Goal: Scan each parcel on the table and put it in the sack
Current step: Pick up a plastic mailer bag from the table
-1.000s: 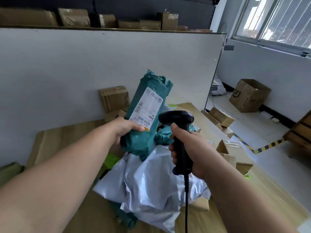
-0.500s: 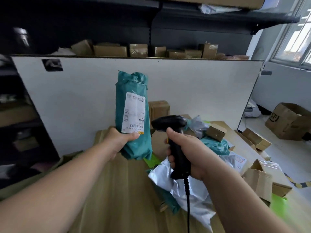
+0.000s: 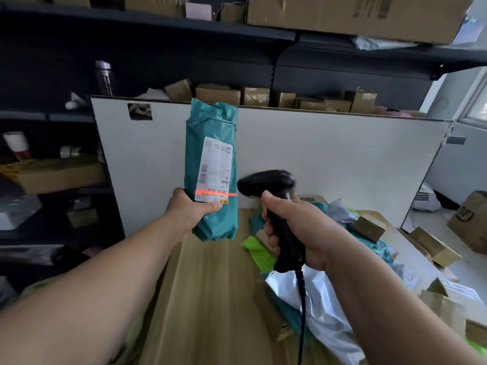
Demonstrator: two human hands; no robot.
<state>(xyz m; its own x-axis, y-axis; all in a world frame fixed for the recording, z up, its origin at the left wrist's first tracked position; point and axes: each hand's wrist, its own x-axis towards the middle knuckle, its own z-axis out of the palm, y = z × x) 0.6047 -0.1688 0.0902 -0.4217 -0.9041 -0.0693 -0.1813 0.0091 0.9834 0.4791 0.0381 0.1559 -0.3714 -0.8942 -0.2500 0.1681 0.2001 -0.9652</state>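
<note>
Grips teal parcel (image 3: 210,164) upright in left hand (image 3: 193,210) above the wooden desk (image 3: 205,299), red scan line (image 3: 232,194) crossing its label (image 3: 214,167); clasps black scanner (image 3: 266,183) just beside it in right hand (image 3: 297,229), more parcels (image 3: 325,306) heaped on desk further right

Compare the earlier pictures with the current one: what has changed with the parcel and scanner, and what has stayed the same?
The left hand has swung the teal plastic-wrapped parcel from tilted to upright. A red scan line now crosses the barcode low on its white label, with the black handheld scanner aimed at it. Unchanged: the left hand grips the parcel's lower end, and the right hand grips the scanner's handle.
</note>
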